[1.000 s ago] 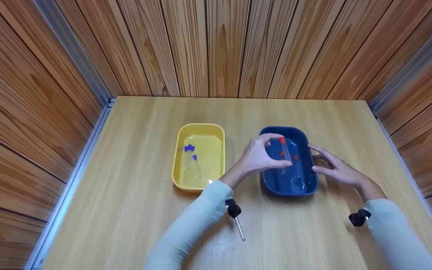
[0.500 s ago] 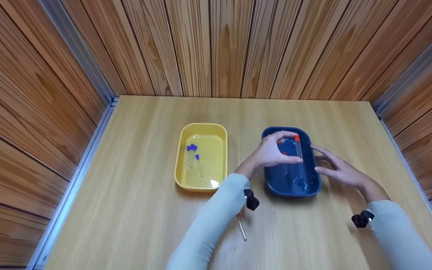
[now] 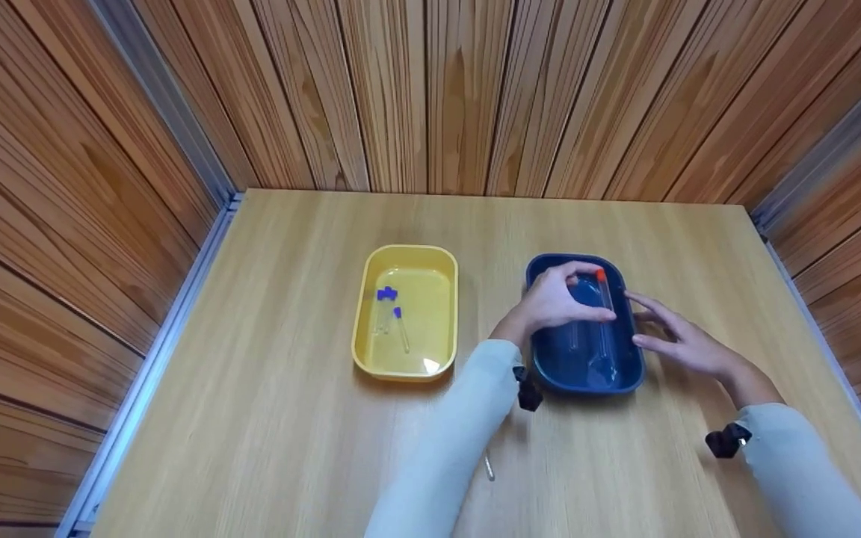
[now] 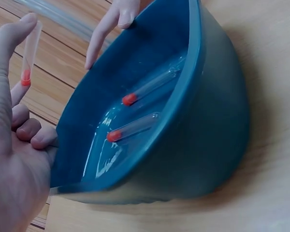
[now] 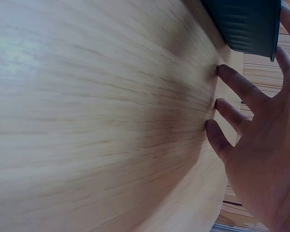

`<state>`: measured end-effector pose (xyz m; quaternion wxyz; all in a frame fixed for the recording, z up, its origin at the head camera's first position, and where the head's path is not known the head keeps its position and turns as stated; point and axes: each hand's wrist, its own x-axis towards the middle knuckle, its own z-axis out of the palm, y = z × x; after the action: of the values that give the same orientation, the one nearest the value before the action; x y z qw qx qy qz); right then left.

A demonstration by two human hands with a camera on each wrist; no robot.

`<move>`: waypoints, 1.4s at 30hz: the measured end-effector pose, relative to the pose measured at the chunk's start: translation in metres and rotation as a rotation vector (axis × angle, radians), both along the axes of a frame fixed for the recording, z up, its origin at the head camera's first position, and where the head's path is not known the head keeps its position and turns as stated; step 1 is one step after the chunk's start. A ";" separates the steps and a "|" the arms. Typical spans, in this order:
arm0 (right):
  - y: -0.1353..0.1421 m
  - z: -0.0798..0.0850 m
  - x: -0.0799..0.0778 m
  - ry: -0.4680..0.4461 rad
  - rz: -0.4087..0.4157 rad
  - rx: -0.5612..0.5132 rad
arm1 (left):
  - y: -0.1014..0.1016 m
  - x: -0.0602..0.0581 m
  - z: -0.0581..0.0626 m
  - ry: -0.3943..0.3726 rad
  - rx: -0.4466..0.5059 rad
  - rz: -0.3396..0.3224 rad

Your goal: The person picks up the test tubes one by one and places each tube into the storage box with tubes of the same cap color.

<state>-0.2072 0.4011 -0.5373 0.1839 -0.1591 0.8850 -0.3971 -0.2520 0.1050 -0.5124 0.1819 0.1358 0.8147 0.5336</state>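
My left hand (image 3: 554,299) pinches a clear test tube (image 4: 31,52) with a red cap between thumb and forefinger, above the blue tray (image 3: 586,387). Inside that tray lie two more red-capped tubes (image 4: 151,89), plain in the left wrist view and mostly hidden by the left hand in the head view. My right hand (image 3: 681,342) is at the tray's right side, its forefinger and thumb touching the rim. In the right wrist view the other fingers of the right hand (image 5: 266,154) are spread and reach down to the table.
Left of the blue tray stands a yellow tray (image 3: 442,299) holding several purple-capped tubes (image 3: 402,332). A thin silvery rod (image 3: 489,468) lies near the table's front, partly covered by the left sleeve (image 3: 449,441). Wood-panelled walls (image 3: 445,97) close off the back and sides.
My left hand has moved right over the blue tray, carrying the red-capped tube toward its right side. The right hand has stayed at the rim. The head view has shifted slightly.
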 end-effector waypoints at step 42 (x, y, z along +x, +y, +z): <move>0.001 -0.002 -0.002 0.001 0.021 -0.027 | 0.051 0.013 -0.025 -0.145 -0.103 0.099</move>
<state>-0.2092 0.4019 -0.5389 0.1856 -0.1710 0.8779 -0.4070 -0.2385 0.1563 -0.5377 0.2205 0.0469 0.8314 0.5079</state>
